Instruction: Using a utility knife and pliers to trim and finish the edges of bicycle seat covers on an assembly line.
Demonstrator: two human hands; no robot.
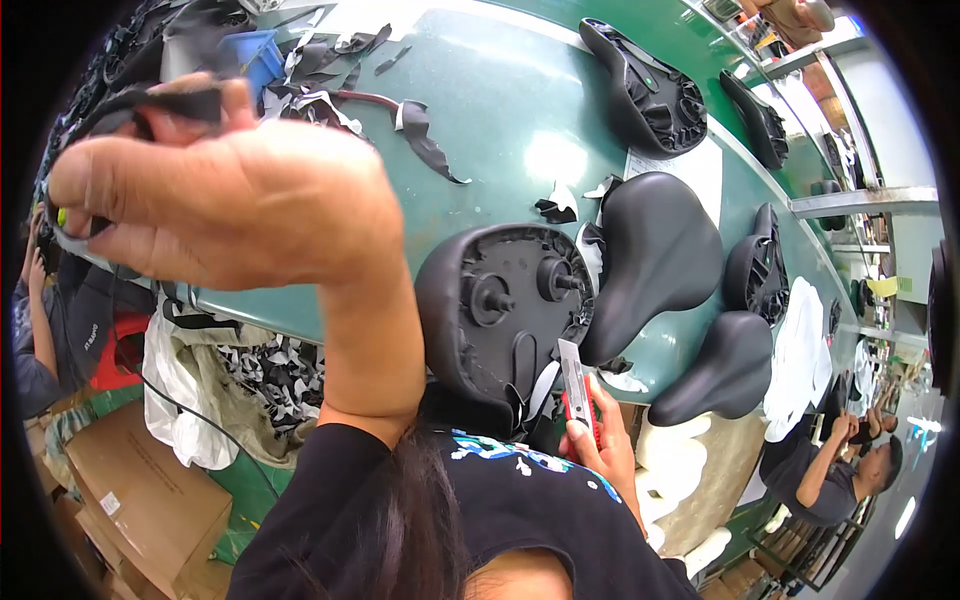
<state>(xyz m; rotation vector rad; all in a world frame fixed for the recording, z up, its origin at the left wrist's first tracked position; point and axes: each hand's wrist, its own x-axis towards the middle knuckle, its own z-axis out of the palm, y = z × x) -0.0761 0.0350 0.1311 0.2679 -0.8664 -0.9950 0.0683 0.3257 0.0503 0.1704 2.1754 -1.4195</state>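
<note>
The blade of the utility knife (577, 385) in my right hand (600, 440) stands bare, its tip just beside the loose edge of cover material on the upturned bicycle saddle (505, 315). I judge a slip could nick the saddle's black cover or the plastic base, or catch my own body, since the saddle sits tight against me with nothing pinning it. My right fingers (590, 405) are curled closed around the knife's red handle. My left hand (215, 200) is raised well away from the saddle, up and to the left, thumb and fingers pinched together on a black trimmed strip (150, 100). With that hand off the saddle, it could rock under the blade.
</note>
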